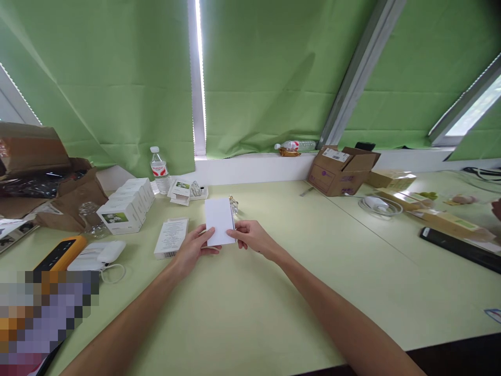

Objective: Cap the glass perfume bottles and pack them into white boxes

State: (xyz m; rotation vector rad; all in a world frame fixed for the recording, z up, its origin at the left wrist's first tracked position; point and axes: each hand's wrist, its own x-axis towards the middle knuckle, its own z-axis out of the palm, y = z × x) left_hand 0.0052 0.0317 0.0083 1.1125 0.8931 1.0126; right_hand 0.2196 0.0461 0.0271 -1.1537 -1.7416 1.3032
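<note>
The fingers of the left hand [191,248] and the right hand [254,237] grip a white rectangular piece [218,216] at its lower edges, above the bench [235,313]. Relative to the piece:

- 8 o'clock: white box [172,235], barcode and fine print, apparently too small to read.
- 10 o'clock: bottle [158,169], red-and-white label.
- 2 o'clock: brown carton [331,175], purple print, white label.
</note>
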